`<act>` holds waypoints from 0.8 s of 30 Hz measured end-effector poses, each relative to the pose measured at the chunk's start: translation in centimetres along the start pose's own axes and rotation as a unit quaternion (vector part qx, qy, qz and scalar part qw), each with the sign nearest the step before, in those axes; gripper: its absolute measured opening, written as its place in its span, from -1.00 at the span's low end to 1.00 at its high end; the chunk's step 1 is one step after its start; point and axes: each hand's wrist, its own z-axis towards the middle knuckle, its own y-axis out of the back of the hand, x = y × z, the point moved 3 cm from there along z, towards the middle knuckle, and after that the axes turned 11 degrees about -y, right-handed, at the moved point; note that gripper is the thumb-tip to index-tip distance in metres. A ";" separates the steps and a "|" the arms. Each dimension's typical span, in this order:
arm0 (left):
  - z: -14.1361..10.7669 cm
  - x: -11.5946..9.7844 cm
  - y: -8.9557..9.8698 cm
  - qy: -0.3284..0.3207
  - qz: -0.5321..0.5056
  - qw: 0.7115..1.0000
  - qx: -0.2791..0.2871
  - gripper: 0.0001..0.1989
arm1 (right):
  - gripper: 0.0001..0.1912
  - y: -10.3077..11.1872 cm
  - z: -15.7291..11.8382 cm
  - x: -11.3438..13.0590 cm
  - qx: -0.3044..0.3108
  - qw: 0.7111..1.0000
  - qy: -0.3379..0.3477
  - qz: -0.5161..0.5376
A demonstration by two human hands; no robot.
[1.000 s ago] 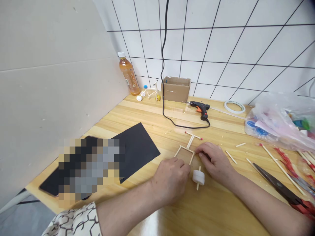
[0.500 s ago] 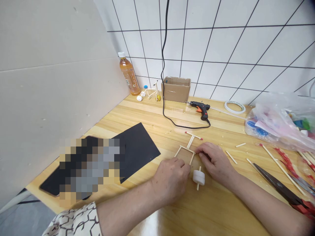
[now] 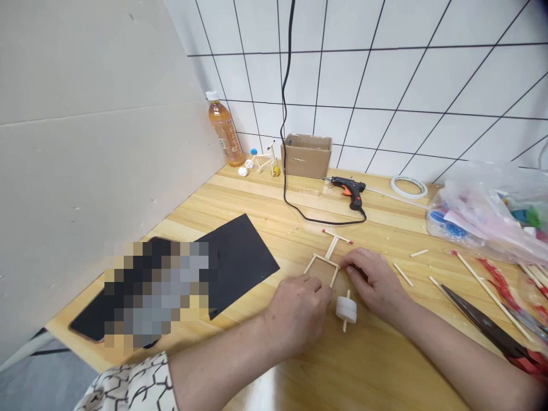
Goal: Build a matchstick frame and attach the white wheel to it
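Tabletop: light wood (image 3: 257,197)
Left hand (image 3: 295,314): fingers curled, pressed against stick frame (image 3: 326,260)
Right hand (image 3: 372,281): fingers together at its corner; pinch unclear
Handling: probably light, stiff, fragile; hold by the sides

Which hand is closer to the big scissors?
The right hand is nearer, to the left of the scissors. The left hand is farther off, on the other side of the white wheel.

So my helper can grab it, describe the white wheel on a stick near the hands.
On the wooden table, find the left hand and right hand at a small stick frame. Just below it sits a white drum-shaped wheel on a thin stick. Unlike the model's wheels by the far wall, it stands alone.
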 end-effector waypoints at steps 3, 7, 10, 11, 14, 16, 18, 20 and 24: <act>0.0 0.0 0.0 -0.002 0.000 1.000 0.000 -0.90 | -0.80 0.0 0.0 0.0 -0.001 1.000 0.002 0.003; -0.1 0.0 0.0 -0.001 -0.001 1.000 0.000 -0.91 | -0.79 0.0 0.0 0.1 -0.008 1.000 0.003 0.001; -0.1 0.0 0.0 0.000 0.001 1.000 0.000 -0.90 | -0.79 0.0 0.0 0.1 -0.006 1.000 0.001 -0.002; -0.1 0.0 -0.1 0.001 0.001 1.000 0.000 -0.90 | -0.79 0.0 0.0 0.1 -0.005 1.000 0.001 -0.002; -0.1 0.0 -0.1 -0.001 -0.001 1.000 -0.003 -0.90 | -0.80 0.0 0.0 0.0 -0.006 1.000 0.001 -0.002; -0.1 0.0 -0.1 -0.001 0.000 1.000 -0.006 -0.91 | -0.80 0.0 0.0 0.0 -0.005 1.000 0.002 -0.001; -0.1 0.1 -0.1 -0.001 0.004 1.000 -0.008 -0.91 | -0.80 -0.1 0.0 -0.1 -0.003 1.000 0.002 -0.001; -0.1 0.1 -0.1 -0.003 0.007 1.000 -0.008 -0.91 | -0.80 -0.1 0.0 -0.1 -0.001 1.000 0.000 -0.001; 0.0 0.1 -0.1 -0.004 0.007 1.000 -0.008 -0.90 | -0.80 -0.1 0.0 -0.1 0.000 1.000 0.000 -0.002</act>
